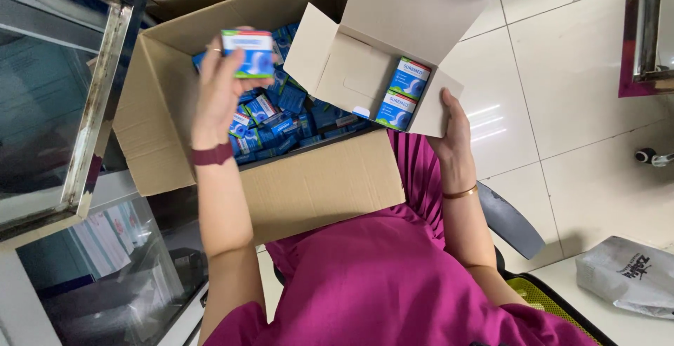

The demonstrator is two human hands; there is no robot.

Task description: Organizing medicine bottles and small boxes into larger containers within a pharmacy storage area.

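White floor tiles [583, 107] surround a large cardboard carton [316, 184]. Left hand [221, 86] pinches a small blue box [248, 53]; right hand [453, 132] grips a white open carton [386, 30] at its lower right corner.

Glossy white tiled floor [562, 72], glass display cabinet [49, 93], grey bag [628, 276]

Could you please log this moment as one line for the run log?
left hand: holds small blue box | right hand: holds white carton | below: big cardboard box

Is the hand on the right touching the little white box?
Touching. The head view shows the right hand gripping the white box's lower corner, fingers hidden behind its wall, thumb on the edge.
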